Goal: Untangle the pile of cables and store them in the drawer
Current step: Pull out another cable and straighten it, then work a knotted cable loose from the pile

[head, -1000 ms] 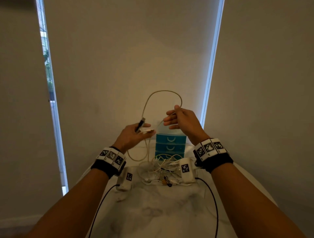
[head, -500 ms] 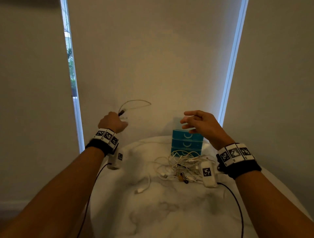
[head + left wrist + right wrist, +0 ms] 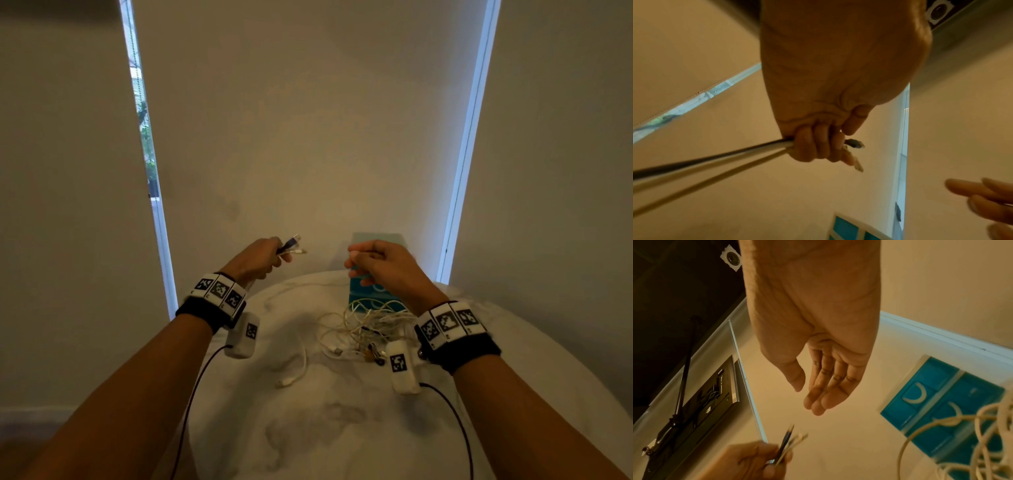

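L grip (image 3: 818, 146) fisted on freed cable (image 3: 711, 159) w/ plugs out, R grip (image 3: 824, 386) slack & empty to open drawer (image 3: 941, 402).

Two bare hands up over the round white marble table (image 3: 342, 428): left hand (image 3: 255, 260), right hand (image 3: 383, 265). Two plug ends poke out of the left fist, one dark USB plug (image 3: 291, 242) and one thin white plug (image 3: 298, 251). One small turquoise plastic drawer unit (image 3: 376, 240) at the table's far edge; the right wrist view shows at least three drawer fronts on it. One tangled pile of white cables (image 3: 363, 318) just before it; its strands cannot be counted. One loose white cable (image 3: 298, 371) lies apart, nearer the table's middle. Two marker-tagged black wristbands, one per wrist.
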Tool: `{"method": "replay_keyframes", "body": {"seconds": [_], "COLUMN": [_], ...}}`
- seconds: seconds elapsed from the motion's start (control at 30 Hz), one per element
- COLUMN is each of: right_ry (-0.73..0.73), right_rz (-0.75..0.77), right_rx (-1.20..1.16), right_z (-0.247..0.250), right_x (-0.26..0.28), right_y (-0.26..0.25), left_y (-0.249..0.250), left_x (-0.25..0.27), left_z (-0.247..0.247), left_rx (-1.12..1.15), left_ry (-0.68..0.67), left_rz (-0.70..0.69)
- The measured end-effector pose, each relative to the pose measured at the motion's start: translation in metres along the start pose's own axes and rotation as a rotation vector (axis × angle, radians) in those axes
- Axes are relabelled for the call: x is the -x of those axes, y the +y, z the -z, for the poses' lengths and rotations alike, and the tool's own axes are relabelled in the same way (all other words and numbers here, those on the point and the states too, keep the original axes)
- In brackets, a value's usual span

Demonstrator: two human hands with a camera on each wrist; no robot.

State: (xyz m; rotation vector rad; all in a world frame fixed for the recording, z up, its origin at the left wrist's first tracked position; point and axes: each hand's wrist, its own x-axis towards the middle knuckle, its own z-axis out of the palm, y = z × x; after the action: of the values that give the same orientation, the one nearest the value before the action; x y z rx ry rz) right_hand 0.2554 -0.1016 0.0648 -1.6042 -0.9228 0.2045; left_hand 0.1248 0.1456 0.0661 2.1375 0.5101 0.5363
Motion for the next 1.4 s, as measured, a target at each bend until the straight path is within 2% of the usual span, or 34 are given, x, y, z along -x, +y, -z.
{"method": "replay_keyframes", "body": {"seconds": [0.1,0.17,0.27,0.37,0.43,0.53,0.6,0.7,0.77,0.87,0.93,1.0,1.07,1.1,1.13,1.2,1.27,1.33,1.4], "right_ry": [-0.055,-0.105,-0.132,-0.009,0.089,0.151,0.19,0.198,0.195,0.189,0.124,0.008,-0.054,-0.055,-0.052,-0.073,-0.127,-0.163,-0.143], "right_rz": [-0.084,-0.153,-0.208,-0.147,-0.098,-0.061,-0.081,-0.108,-0.096,-0.111,-0.095,-0.068,-0.037,-0.025,-0.017,-0.01,-0.019,-0.052,-0.103], "right_rx": [0.014,0.022,-0.025,-0.142,-0.19,-0.278,-0.397,-0.492,-0.44,-0.269,-0.176,-0.235,-0.291,-0.288,-0.276,-0.21,-0.116,-0.069,-0.084], "right_z": [-0.018,-0.033,-0.056,-0.072,-0.076,-0.078,-0.07,-0.045,-0.028,-0.013,-0.013,-0.024,-0.037,-0.042,-0.045,-0.045,-0.046,-0.049,-0.053], "right_x": [-0.002,-0.002,-0.004,-0.01,-0.015,-0.014,-0.016,-0.02,-0.021,-0.017,-0.015,-0.011,-0.008,-0.006,-0.003,0.003,0.012,0.02,0.024], "right_y": [0.007,0.011,0.014,0.017,0.02,0.022,0.023,0.02,0.018,0.017,0.019,0.023,0.027,0.027,0.028,0.032,0.038,0.047,0.056], "left_y": [0.004,0.009,0.017,0.024,0.03,0.035,0.02,-0.034,-0.074,-0.116,-0.129,-0.125,-0.12,-0.117,-0.117,-0.124,-0.125,-0.106,-0.084], "left_x": [-0.002,-0.001,0.005,0.013,0.019,0.022,0.021,0.022,0.021,0.018,0.012,0.009,0.001,-0.003,-0.003,-0.004,-0.006,-0.007,-0.01], "left_z": [-0.018,-0.033,-0.055,-0.071,-0.075,-0.071,-0.06,-0.03,0.002,0.051,0.076,0.09,0.091,0.088,0.083,0.07,0.055,0.034,0.012], "left_rx": [0.133,0.131,0.084,-0.041,-0.043,0.051,-0.081,-0.41,-0.562,-0.786,-0.858,-0.815,-0.731,-0.648,-0.574,-0.588,-0.784,-0.92,-0.881], "left_ry": [-0.037,-0.035,-0.1,-0.136,-0.153,-0.269,-0.364,-0.481,-0.405,-0.119,0.058,0.27,0.487,0.497,0.421,0.083,-0.22,-0.328,-0.314], "left_rz": [-0.03,-0.094,-0.209,-0.27,-0.296,-0.231,-0.173,-0.154,-0.103,0.093,0.211,0.208,0.122,0.127,0.182,0.349,0.417,0.314,0.085]}}
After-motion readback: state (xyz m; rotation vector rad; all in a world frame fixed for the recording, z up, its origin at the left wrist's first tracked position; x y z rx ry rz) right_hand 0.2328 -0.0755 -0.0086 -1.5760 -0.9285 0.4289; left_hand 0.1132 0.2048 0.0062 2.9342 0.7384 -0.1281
